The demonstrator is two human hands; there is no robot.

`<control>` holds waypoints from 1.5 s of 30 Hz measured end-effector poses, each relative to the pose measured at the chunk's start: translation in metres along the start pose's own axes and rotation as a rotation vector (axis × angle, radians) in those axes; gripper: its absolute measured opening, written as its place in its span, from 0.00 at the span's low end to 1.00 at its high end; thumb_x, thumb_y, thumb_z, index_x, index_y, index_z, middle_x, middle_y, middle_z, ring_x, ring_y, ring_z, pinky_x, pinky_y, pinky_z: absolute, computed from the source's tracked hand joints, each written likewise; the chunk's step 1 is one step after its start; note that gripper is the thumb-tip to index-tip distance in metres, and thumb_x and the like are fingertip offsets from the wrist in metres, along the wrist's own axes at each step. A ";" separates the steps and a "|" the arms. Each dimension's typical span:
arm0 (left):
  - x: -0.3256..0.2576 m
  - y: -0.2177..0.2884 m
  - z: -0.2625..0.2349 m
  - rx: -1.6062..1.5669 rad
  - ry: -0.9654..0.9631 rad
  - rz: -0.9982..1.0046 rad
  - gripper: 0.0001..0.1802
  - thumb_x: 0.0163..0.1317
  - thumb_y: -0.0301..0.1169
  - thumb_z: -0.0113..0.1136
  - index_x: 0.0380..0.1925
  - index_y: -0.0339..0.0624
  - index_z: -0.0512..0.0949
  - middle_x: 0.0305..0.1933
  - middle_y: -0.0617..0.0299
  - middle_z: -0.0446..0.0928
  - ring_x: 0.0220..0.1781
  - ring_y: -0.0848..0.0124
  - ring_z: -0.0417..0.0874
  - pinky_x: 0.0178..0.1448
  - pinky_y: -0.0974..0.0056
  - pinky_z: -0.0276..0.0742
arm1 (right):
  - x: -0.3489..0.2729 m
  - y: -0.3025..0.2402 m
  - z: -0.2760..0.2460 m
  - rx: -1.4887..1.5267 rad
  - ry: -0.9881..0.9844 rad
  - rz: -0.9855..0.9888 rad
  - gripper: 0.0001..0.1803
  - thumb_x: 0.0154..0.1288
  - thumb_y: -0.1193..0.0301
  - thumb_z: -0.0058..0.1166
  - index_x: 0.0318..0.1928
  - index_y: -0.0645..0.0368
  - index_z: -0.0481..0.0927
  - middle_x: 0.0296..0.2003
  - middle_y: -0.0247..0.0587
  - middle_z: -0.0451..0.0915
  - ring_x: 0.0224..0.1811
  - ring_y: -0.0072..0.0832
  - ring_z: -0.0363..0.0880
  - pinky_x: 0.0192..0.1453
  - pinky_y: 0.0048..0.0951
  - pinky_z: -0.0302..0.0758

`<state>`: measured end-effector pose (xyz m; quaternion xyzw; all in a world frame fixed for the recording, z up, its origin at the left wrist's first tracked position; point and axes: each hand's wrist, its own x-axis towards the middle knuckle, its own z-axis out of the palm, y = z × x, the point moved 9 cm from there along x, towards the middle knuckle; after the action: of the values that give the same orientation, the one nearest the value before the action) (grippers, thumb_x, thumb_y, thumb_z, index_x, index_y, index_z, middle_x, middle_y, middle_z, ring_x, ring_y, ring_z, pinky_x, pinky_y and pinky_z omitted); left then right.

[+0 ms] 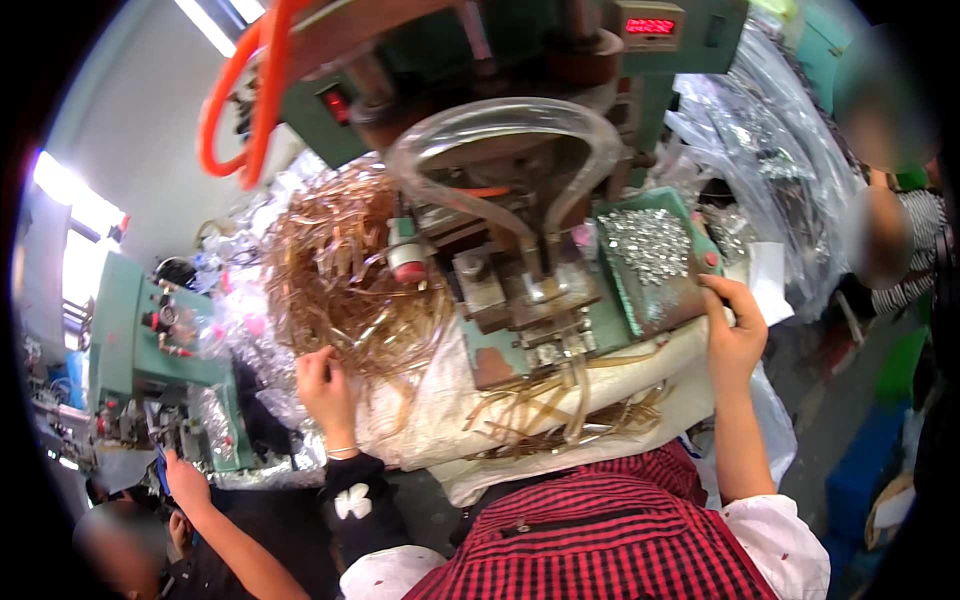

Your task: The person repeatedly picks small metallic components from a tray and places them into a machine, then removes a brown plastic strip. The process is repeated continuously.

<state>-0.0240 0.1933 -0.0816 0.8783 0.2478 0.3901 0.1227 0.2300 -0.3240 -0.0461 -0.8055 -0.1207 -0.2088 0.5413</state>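
The left hand (325, 388) is at the near edge of a heap of brown strips (345, 260), left of the press (525, 290). Its fingers are loosely curled, bent in toward the palm, neither spread flat nor clenched hard. The fingertips lie so close against the strips that I cannot say whether they pinch one or only brush the heap. A thin band (342, 450) circles this wrist, just above a dark cuff (358, 500) with a white patch.

The right hand (738, 320) is raised at the right side of the tray (672, 306), its forearm bare. The index finger bends over toward the tray's right edge and the thumb points up beneath it, leaving a small gap within the curve of the two. The tips are just beside the tray's edge, below a red button (710, 258); contact with either is unclear, and nothing can be made out in the grasp.

The tray, green and tilted, stands just right of the press, with small silvery pieces (648, 243) piled in its far part and its near part bare. In front of the press, white cloth (650, 385) bears more loose strips (545, 412), one reaching from the press's front toward the person. A clear tube (505, 112) loops above, both ends running down into the press.
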 end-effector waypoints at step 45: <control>-0.026 0.303 -0.011 -0.549 -0.072 0.717 0.15 0.52 0.23 0.67 0.42 0.40 0.85 0.53 0.51 0.85 0.29 0.73 0.82 0.31 0.69 0.77 | 0.004 0.009 0.063 -0.497 -0.163 -0.283 0.04 0.57 0.76 0.64 0.32 0.61 0.81 0.34 0.45 0.80 0.42 0.46 0.78 0.51 0.44 0.73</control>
<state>0.0557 -0.0772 0.0337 0.8566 -0.1890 0.4284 0.2166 0.2505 -0.2698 -0.0718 -0.9027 -0.2200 -0.2399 0.2813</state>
